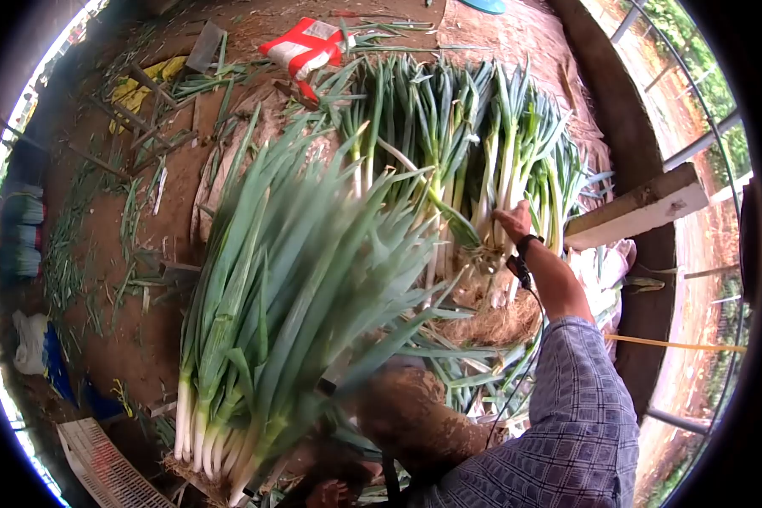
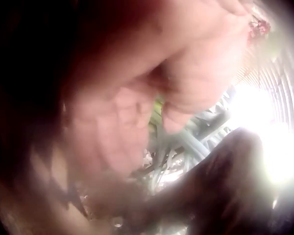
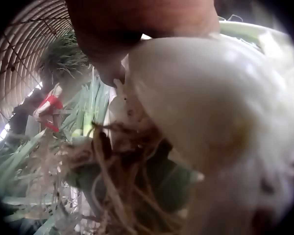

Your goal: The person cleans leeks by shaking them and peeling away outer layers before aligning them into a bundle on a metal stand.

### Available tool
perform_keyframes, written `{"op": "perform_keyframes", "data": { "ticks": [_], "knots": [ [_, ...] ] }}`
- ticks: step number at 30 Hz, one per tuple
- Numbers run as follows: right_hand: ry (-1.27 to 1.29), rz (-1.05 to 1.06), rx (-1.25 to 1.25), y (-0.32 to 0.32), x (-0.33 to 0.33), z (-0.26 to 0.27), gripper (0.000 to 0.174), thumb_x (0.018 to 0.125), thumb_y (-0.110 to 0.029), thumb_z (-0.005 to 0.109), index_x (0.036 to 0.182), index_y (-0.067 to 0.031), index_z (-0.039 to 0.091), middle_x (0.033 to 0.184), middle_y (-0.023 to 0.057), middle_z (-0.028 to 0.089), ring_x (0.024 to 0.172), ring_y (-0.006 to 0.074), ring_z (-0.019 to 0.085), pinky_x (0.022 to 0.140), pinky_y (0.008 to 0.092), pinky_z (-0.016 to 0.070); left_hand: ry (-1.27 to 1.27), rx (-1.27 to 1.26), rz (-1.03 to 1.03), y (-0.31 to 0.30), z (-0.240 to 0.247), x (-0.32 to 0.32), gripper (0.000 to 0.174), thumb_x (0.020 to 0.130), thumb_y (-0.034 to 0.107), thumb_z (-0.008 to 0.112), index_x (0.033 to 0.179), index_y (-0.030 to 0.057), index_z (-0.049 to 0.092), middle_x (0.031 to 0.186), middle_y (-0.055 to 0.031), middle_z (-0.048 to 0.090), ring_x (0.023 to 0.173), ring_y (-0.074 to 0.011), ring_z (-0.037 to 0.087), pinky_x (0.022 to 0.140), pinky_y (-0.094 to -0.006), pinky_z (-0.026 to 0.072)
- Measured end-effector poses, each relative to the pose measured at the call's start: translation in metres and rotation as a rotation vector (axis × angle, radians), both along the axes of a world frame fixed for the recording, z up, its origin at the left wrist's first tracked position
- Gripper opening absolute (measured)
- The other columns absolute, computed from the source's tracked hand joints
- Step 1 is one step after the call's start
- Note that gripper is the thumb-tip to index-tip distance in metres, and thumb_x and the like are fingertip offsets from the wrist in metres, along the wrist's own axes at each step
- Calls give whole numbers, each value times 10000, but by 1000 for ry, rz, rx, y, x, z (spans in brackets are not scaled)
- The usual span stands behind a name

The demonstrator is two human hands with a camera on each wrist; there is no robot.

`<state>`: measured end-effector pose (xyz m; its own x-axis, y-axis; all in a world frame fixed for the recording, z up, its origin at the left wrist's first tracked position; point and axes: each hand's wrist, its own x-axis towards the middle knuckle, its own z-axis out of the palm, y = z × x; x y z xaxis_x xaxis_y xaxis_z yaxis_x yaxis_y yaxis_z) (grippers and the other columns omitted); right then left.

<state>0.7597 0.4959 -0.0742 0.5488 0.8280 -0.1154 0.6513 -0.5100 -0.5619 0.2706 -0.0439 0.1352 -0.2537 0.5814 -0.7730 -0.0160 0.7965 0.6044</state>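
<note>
My right hand point(image 1: 515, 222) reaches into a standing row of leeks point(image 1: 436, 127) and grips white stalk low down, close above the roots point(image 1: 483, 258). In the right wrist view, the fingers point(image 3: 108, 66) curl beside a pale stem, and a large white leek base point(image 3: 201, 93) fills the foreground. My left hand point(image 2: 122, 127) is blurred in its wrist view, fingers loosely bent and thumb apart, with green leaves showing behind the gap. A big bundle of leeks point(image 1: 262, 296) leans at the left front, its white ends and roots toward me.
A red and white sack point(image 1: 306, 46) lies beyond the row. A concrete post point(image 1: 643, 207) juts in from the right. A slatted plastic crate point(image 1: 110, 466) stands at the lower left. Cut leaves point(image 1: 127, 212) litter the ground, and my knee point(image 1: 406, 415) is between the piles.
</note>
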Motion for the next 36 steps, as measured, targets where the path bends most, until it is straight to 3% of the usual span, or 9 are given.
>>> {"op": "perform_keyframes", "data": {
  "ticks": [6,13,17,22,24,26,28,33,36],
  "knots": [
    [132,-29,-86,-1,-31,8,844,656,-360,824,1183,157,416,1031,318,635,993,419,647,858,437,517,45,1,-4,-9,-10,-1,307,1025,259,571,1198,15,640,1061,-111,690,957,-198,667,818,-362,540],
    [-236,63,-398,-5,-74,29,862,654,-451,843,1242,64,480,1218,260,593,1184,356,571,1029,416,461,154,-71,-245,0,-13,0,306,1021,242,555,1228,31,633,1104,-135,688,1000,-259,667,853,-392,523],
    [-147,47,-347,-2,-66,22,796,675,-327,790,1277,80,466,1155,234,648,1078,365,639,925,394,529,146,-165,-240,41,19,13,327,1021,255,538,1266,54,616,1200,-170,650,1103,-321,622,919,-452,485],
    [-15,252,-195,2,35,-15,319,646,-273,811,650,24,695,555,97,612,495,207,602,483,348,492,171,-172,-399,23,0,7,354,1010,273,541,1297,74,600,1264,-192,612,1174,-366,567,970,-476,452],
    [182,604,-248,-18,60,34,239,738,-229,780,715,1,717,579,71,614,476,190,583,463,348,476,318,35,-641,-35,-47,-8,350,1003,261,552,1284,60,607,1226,-188,634,1141,-355,590,954,-452,468],
    [390,339,-375,-49,59,105,112,807,-148,740,825,-38,728,658,67,651,510,186,629,471,329,498,103,5,-367,-16,-27,4,335,1003,245,551,1256,36,619,1185,-172,655,1103,-322,614,937,-425,479],
    [-429,975,-583,-103,93,85,203,809,-264,721,915,-92,745,827,81,690,721,250,657,614,458,495,-27,27,-255,-10,-10,15,326,1006,236,550,1228,10,628,1140,-154,675,1061,-284,634,914,-399,491],
    [-73,473,-613,-204,116,72,458,734,-423,779,1014,-63,747,1052,127,709,991,308,645,915,485,488,-2,288,-307,-17,27,32,334,1023,247,538,1184,-30,633,1056,-123,703,988,-210,658,840,-358,520],
    [105,419,-455,-226,122,79,367,726,-314,806,830,29,726,781,134,695,703,222,653,613,367,531,-132,293,-143,-15,51,47,287,1033,238,526,1121,-17,624,999,-118,689,889,-177,654,784,-318,528]
  ]
}}
